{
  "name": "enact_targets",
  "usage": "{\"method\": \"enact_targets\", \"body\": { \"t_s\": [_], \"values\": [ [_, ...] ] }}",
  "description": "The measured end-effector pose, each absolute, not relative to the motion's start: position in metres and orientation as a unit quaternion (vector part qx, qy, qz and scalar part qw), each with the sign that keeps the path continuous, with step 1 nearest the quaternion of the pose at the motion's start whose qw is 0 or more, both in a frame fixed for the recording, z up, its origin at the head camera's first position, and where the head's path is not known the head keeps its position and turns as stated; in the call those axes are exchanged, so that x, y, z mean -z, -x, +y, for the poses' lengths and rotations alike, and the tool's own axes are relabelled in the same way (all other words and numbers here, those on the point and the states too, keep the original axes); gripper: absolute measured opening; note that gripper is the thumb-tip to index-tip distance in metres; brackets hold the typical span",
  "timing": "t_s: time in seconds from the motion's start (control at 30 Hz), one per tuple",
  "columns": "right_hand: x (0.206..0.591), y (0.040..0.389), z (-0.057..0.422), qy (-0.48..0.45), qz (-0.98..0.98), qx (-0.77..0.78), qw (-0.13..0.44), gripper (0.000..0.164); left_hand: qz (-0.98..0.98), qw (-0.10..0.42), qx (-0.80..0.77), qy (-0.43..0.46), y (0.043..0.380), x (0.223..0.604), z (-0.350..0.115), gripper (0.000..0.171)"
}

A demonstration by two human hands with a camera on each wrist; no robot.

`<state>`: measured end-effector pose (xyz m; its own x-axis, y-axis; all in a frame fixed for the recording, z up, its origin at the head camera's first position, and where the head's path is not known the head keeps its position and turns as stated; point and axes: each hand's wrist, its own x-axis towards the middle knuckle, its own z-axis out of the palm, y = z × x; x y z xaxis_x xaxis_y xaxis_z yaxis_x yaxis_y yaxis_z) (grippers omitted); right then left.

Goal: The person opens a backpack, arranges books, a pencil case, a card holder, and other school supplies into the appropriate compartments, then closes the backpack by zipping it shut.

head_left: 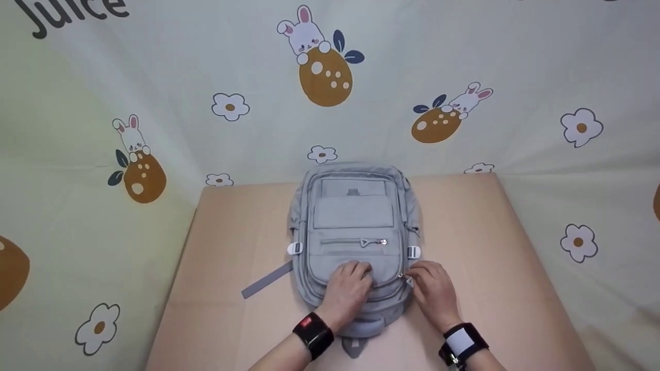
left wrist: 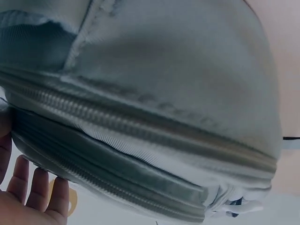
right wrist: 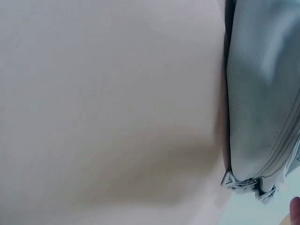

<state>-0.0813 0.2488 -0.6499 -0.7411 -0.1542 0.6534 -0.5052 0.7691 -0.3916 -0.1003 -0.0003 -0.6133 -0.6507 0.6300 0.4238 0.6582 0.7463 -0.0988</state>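
Observation:
A grey backpack (head_left: 353,211) lies front side up on the tan surface. My left hand (head_left: 348,291) is on its lower front pocket, with bent fingers holding the fabric near the pocket's curved lower edge. In the left wrist view, the fingertips (left wrist: 58,197) lie against that edge, below a long zipper (left wrist: 117,117). At the pocket's right side, my right hand (head_left: 435,291) pinches a zipper pull (head_left: 410,281) between thumb and fingers. The right wrist view shows the bag's side (right wrist: 262,93) and only a sliver of a finger (right wrist: 295,211); the pull is hidden there.
A grey strap (head_left: 265,281) sticks out to the left of the bag. White buckles (head_left: 295,248) sit on its sides. The tan tabletop (head_left: 232,221) runs around it, and a patterned cloth (head_left: 386,129) rises behind and along both sides.

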Motion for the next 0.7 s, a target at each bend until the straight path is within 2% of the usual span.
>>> {"method": "enact_targets", "body": {
  "t_s": [0.2,0.4,0.53,0.7],
  "values": [
    [0.650,0.083,0.246,-0.180,-0.883,-0.296,0.315,0.034,-0.906,0.217,0.047,0.360,0.105,0.604,0.015,0.027],
    [0.647,0.078,0.243,-0.158,-0.890,-0.309,0.297,0.027,-0.895,0.244,0.027,0.373,0.116,0.600,0.046,0.033],
    [0.646,0.077,0.241,-0.148,-0.895,-0.312,0.281,0.021,-0.896,0.250,-0.008,0.366,0.120,0.605,0.055,0.026],
    [0.644,0.078,0.245,-0.147,-0.901,-0.296,0.280,0.023,-0.888,0.254,-0.025,0.382,0.119,0.604,0.058,0.014]
  ]
}}
